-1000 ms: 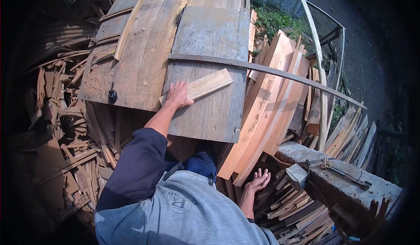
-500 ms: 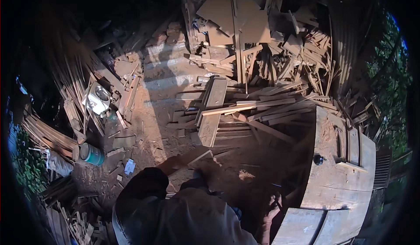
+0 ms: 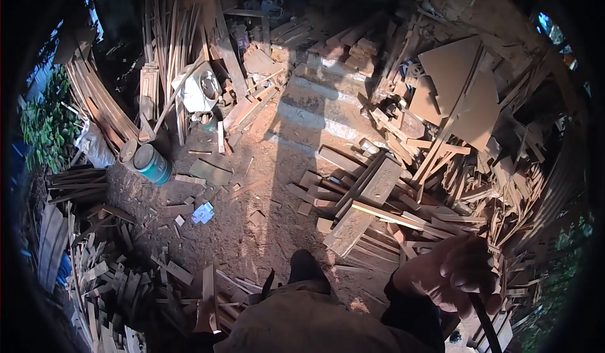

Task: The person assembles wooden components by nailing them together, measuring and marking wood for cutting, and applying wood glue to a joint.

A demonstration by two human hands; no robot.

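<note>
- Spreading ahead of your left hand, the dirt floor reaches across to the wood piles.
- The timber pile lies ahead and left of your right hand, apart from its fingers.
- The short board is at your left fingers, the nearer hand, long axis pointing away from you; they look closed on it.
- Your right fingers curl by a dark strip; whether they grip it, I cannot tell.
</note>
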